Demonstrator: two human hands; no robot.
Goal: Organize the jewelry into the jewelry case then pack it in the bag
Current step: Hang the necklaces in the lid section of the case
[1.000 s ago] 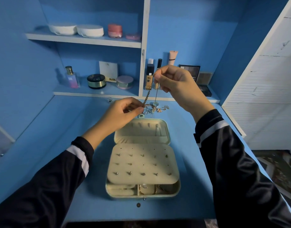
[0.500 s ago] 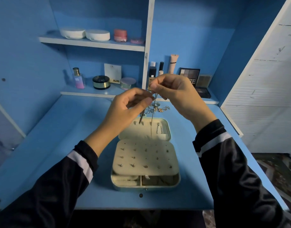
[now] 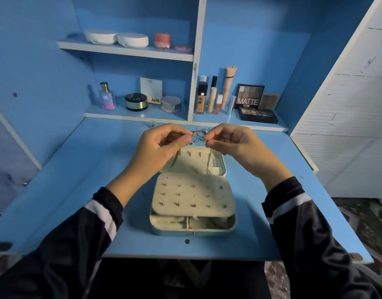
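An open pale-green jewelry case (image 3: 229, 230) lies on the blue desk, its cream earring panel (image 3: 192, 195) studded with several small earrings. Above the case's raised lid (image 3: 198, 160), my left hand (image 3: 157, 147) and my right hand (image 3: 231, 145) each pinch an end of a thin chain necklace (image 3: 209, 162), which dangles down over the lid. A small heap of tangled jewelry (image 3: 198, 135) lies on the desk just behind my fingertips. No bag is in view.
Cosmetics line the lower shelf: a perfume bottle (image 3: 107, 96), round jars (image 3: 136, 101), tubes (image 3: 211, 100) and eyeshadow palettes (image 3: 249, 96). White compacts (image 3: 116, 37) sit on the upper shelf. A white louvered door (image 3: 347, 126) stands at the right. A ring (image 3: 152, 124) lies by the shelf.
My right hand has come down from in front of the shelf to the left hand's level. Both hands now hold the chain close together above the lid. The camera has tilted back.
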